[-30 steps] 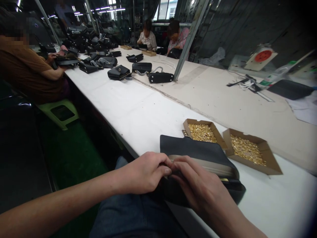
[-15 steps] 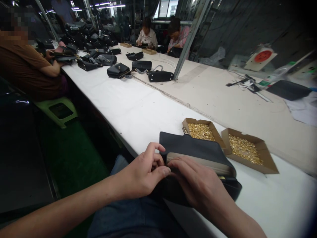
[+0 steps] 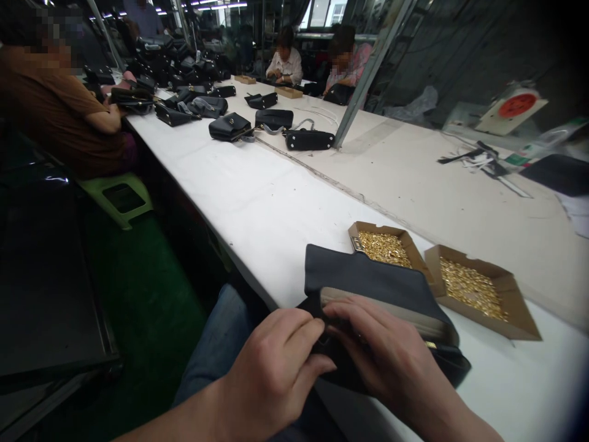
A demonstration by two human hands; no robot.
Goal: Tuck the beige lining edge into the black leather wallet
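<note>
A black handbag (image 3: 368,276) lies at the near edge of the white table with its flap laid back, showing a beige lining. My right hand (image 3: 396,350) is closed on the bag's near wall, fingers over the rim by the lining. At the bag's left end, my left hand (image 3: 280,362) is bent inward with its fingers curled together against the dark material. Whatever those fingertips hold is hidden. Past the flap stand two cardboard trays, a left tray (image 3: 421,267) and a right tray (image 3: 522,307), both holding small gold-coloured metal pieces (image 3: 473,288).
Several black handbags (image 3: 230,127) lie farther along the table (image 3: 221,184). A metal post (image 3: 363,86) rises from it. Dark strips (image 3: 478,156) and a plastic bottle (image 3: 538,144) are at the right. A co-worker (image 3: 59,116) sits at left on a green stool (image 3: 124,212); others sit beyond.
My left hand has rolled over, its raised index finger now curled down with the others at the bag's end. My right hand still holds the bag. The view has shifted slightly left.
</note>
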